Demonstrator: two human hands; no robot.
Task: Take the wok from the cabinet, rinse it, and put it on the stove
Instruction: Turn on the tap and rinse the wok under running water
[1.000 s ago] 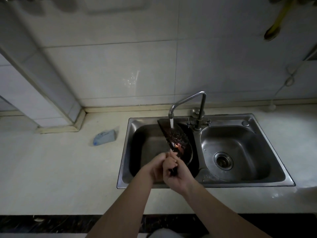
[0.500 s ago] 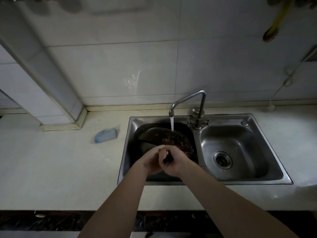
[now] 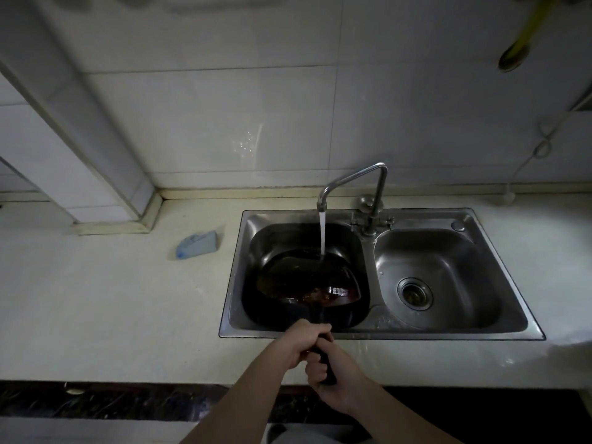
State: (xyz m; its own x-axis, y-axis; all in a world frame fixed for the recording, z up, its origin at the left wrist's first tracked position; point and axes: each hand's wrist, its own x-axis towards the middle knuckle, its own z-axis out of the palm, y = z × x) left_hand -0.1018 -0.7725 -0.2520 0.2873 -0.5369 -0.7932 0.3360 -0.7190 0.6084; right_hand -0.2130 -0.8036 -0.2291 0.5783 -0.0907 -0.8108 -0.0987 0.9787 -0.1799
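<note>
Head view: a person holds a dark wok point(image 3: 307, 283) low in the left basin of a steel double sink point(image 3: 384, 335), over the pale surface point(image 3: 112, 299). The left grip point(image 3: 302, 342) is wrapped round the black handle point(image 3: 320, 317) nearer the pan; the right grip point(image 3: 339, 384) is wrapped round the handle's end, the two touching. Water point(image 3: 322, 232) runs from the tap point(image 3: 352, 177) onto the wok's far rim, and wet glints show inside the pan. A blue-grey object point(image 3: 197, 245) lies on the surface left of the sink. A yellow-handled utensil point(image 3: 519, 46) hangs against the tiled wall, upper right
</note>
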